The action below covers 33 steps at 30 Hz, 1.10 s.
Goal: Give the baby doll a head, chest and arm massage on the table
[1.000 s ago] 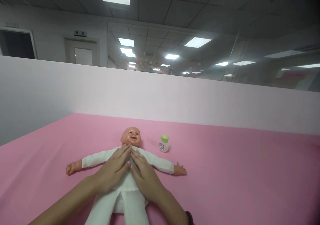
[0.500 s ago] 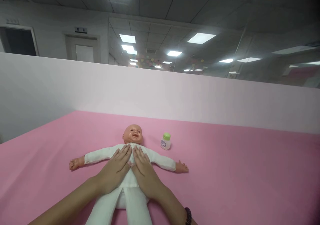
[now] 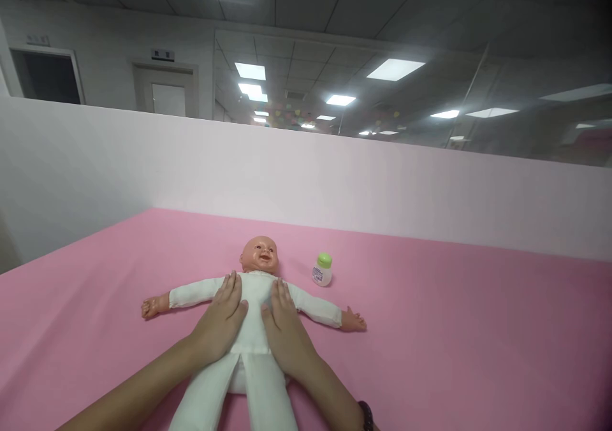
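Observation:
A baby doll in a white cloth body lies on its back, head away from me and arms spread out. My left hand rests flat on the left side of its chest, fingers stretched toward its shoulder. On the other side of the chest lies my right hand, also flat with fingers extended. A strip of white cloth shows between the two hands. Neither hand grips anything. Beyond my right hand, near the doll's head, stands a small clear bottle with a green cap and a printed label.
The doll lies on a pink padded surface. A white wall or panel runs along its far side. Behind that are a door, glass and ceiling lights. A dark beaded bracelet circles my right wrist.
My hands have slid apart from the middle of the doll's chest toward its sides. The whole view has shifted slightly. The bottle stands where it was beside the doll.

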Each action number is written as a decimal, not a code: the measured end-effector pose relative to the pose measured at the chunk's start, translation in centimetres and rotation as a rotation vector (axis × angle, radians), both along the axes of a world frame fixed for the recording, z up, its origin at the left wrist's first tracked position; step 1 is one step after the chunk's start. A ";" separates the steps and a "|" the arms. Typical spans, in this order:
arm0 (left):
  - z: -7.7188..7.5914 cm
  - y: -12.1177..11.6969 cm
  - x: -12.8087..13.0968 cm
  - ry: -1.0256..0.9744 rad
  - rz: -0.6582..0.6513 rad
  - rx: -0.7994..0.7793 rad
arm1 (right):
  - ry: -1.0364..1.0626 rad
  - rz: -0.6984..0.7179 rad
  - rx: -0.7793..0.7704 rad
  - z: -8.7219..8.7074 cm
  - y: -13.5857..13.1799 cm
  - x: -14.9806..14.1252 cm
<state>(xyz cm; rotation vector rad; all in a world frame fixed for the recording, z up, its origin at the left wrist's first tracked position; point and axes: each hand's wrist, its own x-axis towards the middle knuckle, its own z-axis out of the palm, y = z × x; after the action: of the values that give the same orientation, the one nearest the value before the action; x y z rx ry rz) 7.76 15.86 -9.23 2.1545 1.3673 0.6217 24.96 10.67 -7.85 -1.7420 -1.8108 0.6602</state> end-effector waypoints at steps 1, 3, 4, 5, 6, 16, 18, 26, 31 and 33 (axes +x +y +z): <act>-0.2 0.1 0.0 -0.022 0.023 -0.005 | 0.007 -0.012 -0.005 0.0 0.0 0.0; -0.3 0.3 -0.2 -0.070 0.065 -0.001 | 0.018 -0.045 -0.017 0.1 -0.2 0.0; -0.2 0.3 -0.3 -0.096 0.081 0.018 | 0.022 -0.067 -0.011 0.2 -0.3 0.0; 0.1 0.2 -0.4 -0.126 0.091 0.056 | 0.030 -0.091 0.012 0.4 -0.3 0.0; 0.6 -0.1 -0.4 -0.163 0.090 0.111 | 0.047 -0.115 0.060 0.5 -0.5 0.0; 3.8 -3.0 0.0 -0.188 -0.126 0.377 | 0.286 -0.018 0.539 1.3 -1.2 -0.5; 3.2 -2.6 0.0 -0.162 -0.228 0.336 | 0.231 0.088 0.460 1.0 -1.1 -0.6; 1.8 -1.7 0.0 0.130 -0.238 0.117 | 0.062 0.282 0.162 0.9 -1.0 -0.1; 2.2 -1.8 0.2 0.173 -0.215 0.113 | -0.008 0.279 0.143 0.7 -0.5 -0.1; 2.1 -1.6 0.2 0.158 -0.196 0.107 | -0.025 0.254 0.129 0.5 -0.4 -0.1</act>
<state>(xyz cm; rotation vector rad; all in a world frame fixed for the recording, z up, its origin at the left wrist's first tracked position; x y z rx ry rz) 7.93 14.29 -7.18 2.4321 1.2046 0.4666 24.83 10.31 -7.37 -1.4571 -2.0653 0.6076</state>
